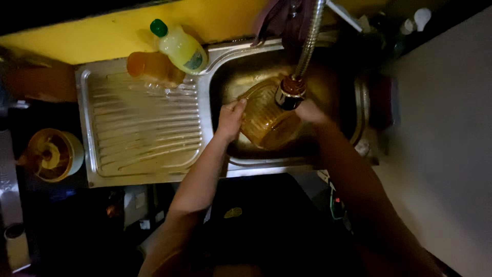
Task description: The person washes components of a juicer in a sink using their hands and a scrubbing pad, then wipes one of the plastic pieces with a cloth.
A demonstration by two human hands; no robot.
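Left hand (230, 118) grips the rim of an amber ribbed bowl (264, 120), fingers curled over its edge. Right hand (309, 112) touches the bowl's far side; cannot tell how its fingers sit. Bowl tilted inside the steel sink (353, 102), under the tap (294, 84). Yellow bottle (180, 47) lies on the draining board (143, 133).

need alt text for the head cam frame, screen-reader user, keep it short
Seen from above, a person's left hand and right hand hold a ribbed amber plastic container under a flexible metal faucet in a steel sink. A yellow dish-soap bottle with a green cap lies at the top of the ridged drainboard.
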